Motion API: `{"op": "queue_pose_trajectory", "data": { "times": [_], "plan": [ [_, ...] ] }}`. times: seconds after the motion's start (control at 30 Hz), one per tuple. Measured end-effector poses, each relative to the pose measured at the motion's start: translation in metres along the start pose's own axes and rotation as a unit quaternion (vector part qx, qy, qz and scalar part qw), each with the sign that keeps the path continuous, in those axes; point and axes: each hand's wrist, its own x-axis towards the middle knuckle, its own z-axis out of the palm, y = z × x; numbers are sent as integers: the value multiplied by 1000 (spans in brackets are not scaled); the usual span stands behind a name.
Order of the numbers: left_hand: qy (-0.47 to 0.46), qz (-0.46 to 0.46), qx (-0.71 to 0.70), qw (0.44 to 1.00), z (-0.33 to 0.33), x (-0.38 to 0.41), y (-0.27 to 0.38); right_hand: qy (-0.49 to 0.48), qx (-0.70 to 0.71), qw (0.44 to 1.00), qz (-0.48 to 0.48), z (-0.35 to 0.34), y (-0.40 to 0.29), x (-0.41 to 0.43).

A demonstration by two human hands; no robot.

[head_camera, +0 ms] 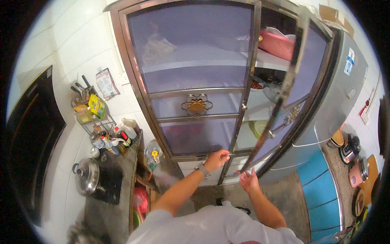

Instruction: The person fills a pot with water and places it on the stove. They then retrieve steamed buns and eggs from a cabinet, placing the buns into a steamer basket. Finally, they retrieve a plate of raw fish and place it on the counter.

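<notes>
Before me stands a tall cabinet [198, 91] with brown frames and bluish mesh or glass panels. Its left door is closed; the right door [275, 119] stands partly open, showing shelves. My left hand [217, 160], with a watch at the wrist, is loosely curled near the closed door's lower right corner, with nothing visible in it. Palm up and fingers apart, my right hand [249, 182] is beside the bottom of the open door; whether it touches the door cannot be told. Inside are a pink container [277, 44], a bowl of reddish food [257, 84] and a green-rimmed dish [259, 128].
A lidded steel pot [87, 177] sits on the cooktop at left, near several bottles [112, 143] and a knife holder [83, 91]. A clear water jug [153, 152] is beside the cabinet. Right of it stand a grey refrigerator [341, 85] and a blue-fronted counter [321, 186].
</notes>
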Motion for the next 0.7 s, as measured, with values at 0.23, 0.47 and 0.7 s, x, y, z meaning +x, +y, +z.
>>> {"op": "queue_pose_trajectory", "data": {
  "times": [0.23,0.47,0.7],
  "plan": [
    [-37,-26,-39,998,-11,-19,-30,49,40,996,-63,-46,3,-56],
    [-51,-18,-16,998,-9,-23,-27,102,117,986,-60,-111,25,-61],
    [-44,-22,-128,991,-11,-49,-50,-138,-231,814,-515,170,-101,-103]
  ]
}}
